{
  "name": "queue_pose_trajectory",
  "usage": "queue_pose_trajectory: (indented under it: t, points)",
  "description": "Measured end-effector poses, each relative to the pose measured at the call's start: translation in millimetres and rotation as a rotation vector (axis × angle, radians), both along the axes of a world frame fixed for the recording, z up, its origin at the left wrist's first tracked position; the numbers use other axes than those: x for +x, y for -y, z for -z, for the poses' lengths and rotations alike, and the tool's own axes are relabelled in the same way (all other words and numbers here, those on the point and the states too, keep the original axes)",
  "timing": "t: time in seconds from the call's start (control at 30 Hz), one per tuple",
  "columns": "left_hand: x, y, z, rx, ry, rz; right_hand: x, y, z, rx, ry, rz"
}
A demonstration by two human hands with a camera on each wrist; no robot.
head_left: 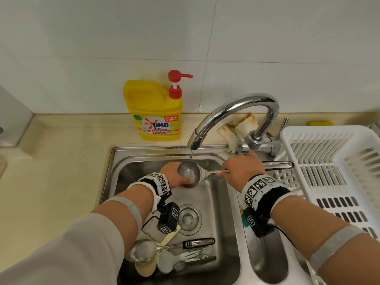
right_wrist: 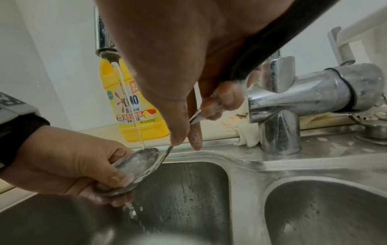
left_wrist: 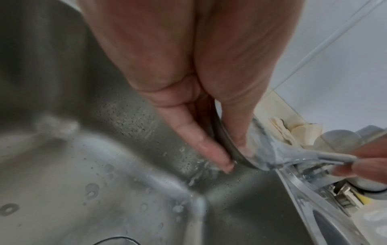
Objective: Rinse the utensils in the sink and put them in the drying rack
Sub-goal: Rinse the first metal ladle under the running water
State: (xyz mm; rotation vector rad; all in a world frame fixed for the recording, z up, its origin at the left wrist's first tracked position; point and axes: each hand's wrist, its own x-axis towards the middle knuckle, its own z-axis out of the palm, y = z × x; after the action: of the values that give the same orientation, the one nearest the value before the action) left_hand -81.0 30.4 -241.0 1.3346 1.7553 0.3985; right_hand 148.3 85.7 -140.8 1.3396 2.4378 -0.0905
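Observation:
A steel ladle is held across the back of the sink, under the running faucet. Water falls into its bowl. My left hand cups and grips the bowl, thumb inside and fingers under it. My right hand pinches the thin handle, whose dark end sticks out toward the white drying rack. Several more utensils, among them a second ladle and spoons, lie at the near end of the basin.
A yellow detergent bottle with a red pump stands behind the sink. A stained cloth lies by the faucet base. A narrow second basin sits between the sink and the rack. The drain is mid-basin.

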Motion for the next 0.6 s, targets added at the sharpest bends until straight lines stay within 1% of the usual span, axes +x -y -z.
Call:
queue_pose_trajectory:
  t: [0.07, 0.13, 0.17, 0.23, 0.37, 0.5, 0.6]
  points:
    - [-1, 1, 1, -0.011, -0.018, -0.045, 0, 1, -1, -0.012, -0.004, -0.01]
    - [-1, 0, 0, -0.025, 0.015, -0.127, -1, 2, -2, -0.021, -0.004, -0.018]
    - [0, 1, -4, -0.039, 0.058, -0.165, -1, 2, -2, -0.024, -0.007, -0.018]
    - [-1, -3, -1, -0.051, 0.085, -0.198, -2, 2, -2, -0.031, -0.015, -0.011]
    - [3, -3, -7, -0.042, -0.004, -0.121, -3, -2, -1, -0.044, -0.008, 0.027]
    - [7, 2, -11, -0.071, 0.04, -0.008, -4, -4, -1, -0.038, 0.036, 0.021]
    - [5, 6, -11, -0.04, 0.07, -0.023, -6, -3, 0, -0.054, 0.026, 0.026]
